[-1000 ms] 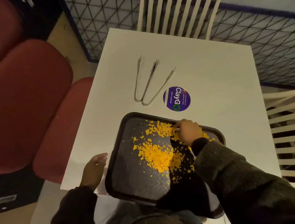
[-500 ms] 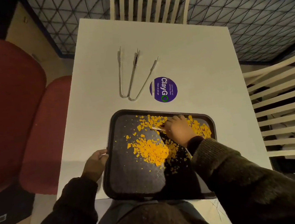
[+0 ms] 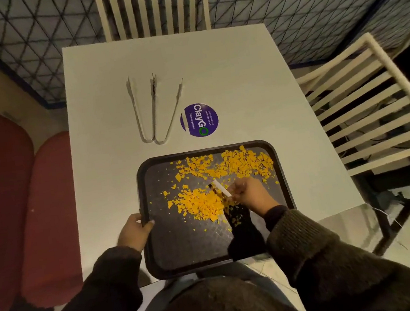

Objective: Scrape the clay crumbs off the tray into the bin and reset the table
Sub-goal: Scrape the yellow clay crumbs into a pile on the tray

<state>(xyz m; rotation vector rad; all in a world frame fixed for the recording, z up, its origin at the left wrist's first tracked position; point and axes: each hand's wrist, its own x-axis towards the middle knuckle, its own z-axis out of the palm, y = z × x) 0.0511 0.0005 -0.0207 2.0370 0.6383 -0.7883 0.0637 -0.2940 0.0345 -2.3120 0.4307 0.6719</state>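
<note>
A dark tray (image 3: 174, 252) lies on the white table (image 3: 227, 75), its near edge hanging over the table's front. Yellow clay crumbs (image 3: 202, 202) are heaped in the tray's middle, with more spread along its far right side. My left hand (image 3: 133, 232) grips the tray's left rim. My right hand (image 3: 251, 196) holds a small white scraper (image 3: 221, 187) whose edge touches the crumbs in the middle of the tray. No bin is in view.
Two metal tongs (image 3: 152, 110) lie side by side beyond the tray. A round purple ClayGo sticker (image 3: 199, 119) sits to their right. White slatted chairs stand at the far side (image 3: 154, 6) and right (image 3: 368, 109). Red seats (image 3: 24, 203) line the left.
My right hand has drawn the scraper from the tray's far side toward me into the middle. More crumbs are gathered in the central heap. My left hand stays on the rim.
</note>
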